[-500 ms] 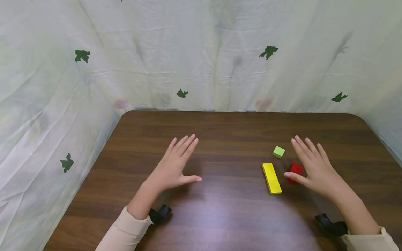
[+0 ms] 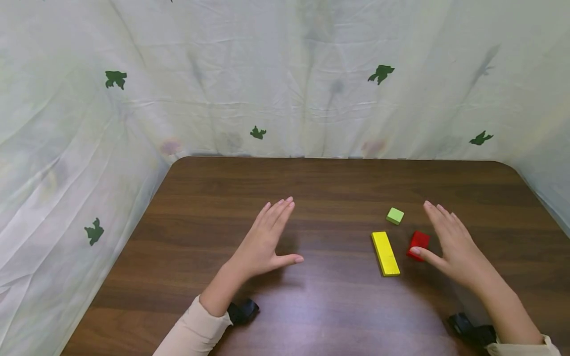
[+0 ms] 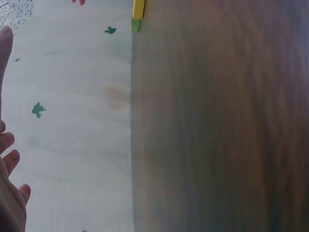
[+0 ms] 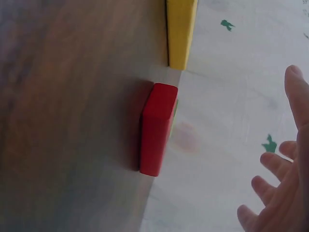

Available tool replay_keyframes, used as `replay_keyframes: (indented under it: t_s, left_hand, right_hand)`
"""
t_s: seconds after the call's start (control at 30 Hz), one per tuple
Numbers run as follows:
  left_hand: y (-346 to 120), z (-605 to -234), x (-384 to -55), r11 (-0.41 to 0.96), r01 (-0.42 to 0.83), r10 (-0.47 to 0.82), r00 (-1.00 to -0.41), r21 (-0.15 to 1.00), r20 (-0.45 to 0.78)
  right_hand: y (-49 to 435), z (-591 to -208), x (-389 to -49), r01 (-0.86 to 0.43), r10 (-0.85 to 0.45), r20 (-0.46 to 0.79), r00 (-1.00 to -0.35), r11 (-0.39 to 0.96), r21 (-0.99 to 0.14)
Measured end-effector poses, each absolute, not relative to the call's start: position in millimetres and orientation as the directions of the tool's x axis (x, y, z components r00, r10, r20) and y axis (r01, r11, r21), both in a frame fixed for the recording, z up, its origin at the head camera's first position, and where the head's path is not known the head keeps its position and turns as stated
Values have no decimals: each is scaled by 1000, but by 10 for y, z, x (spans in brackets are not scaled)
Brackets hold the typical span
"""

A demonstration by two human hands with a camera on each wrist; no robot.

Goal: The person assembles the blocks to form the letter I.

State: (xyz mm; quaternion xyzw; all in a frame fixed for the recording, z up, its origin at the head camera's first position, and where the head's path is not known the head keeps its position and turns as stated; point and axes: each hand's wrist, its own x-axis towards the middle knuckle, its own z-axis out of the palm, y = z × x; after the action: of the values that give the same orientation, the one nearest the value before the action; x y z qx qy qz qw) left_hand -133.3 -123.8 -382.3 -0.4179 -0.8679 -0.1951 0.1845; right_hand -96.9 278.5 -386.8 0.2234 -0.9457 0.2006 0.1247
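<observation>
Three blocks lie on the right half of the wooden table [image 2: 338, 306]. The long yellow block [image 2: 385, 253] lies lengthwise towards me, with a small light green block [image 2: 395, 216] just beyond it. To its right is a red block [image 2: 418, 245], partly covered by my right thumb in the head view. My right hand [image 2: 458, 252] hovers over the table beside the red block, fingers straight and thumb spread, holding nothing. In the right wrist view the red block [image 4: 158, 129] hides most of the green one. My left hand [image 2: 260, 247] hovers at the table's left-centre, fingers extended, holding nothing.
A pale curtain [image 2: 285, 79] with dark green bird-like shapes hangs behind the table's far edge and along its sides. Black bands [image 2: 243, 312] are worn at both wrists, below light sleeves [image 2: 196, 329].
My left hand has moved to the right and slightly towards me. My right hand has shifted a little right and nearer, its fingers closer together. The blocks have stayed put.
</observation>
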Motion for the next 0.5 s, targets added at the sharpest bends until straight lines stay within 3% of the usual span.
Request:
replay_keyframes:
  t_s: [0.5]
  left_hand:
    - [-885, -3946, -1231, 493, 785, 615, -619, 375, 488]
  right_hand:
    - [2800, -3964, -912, -364, -252, 269, -929, 745, -559]
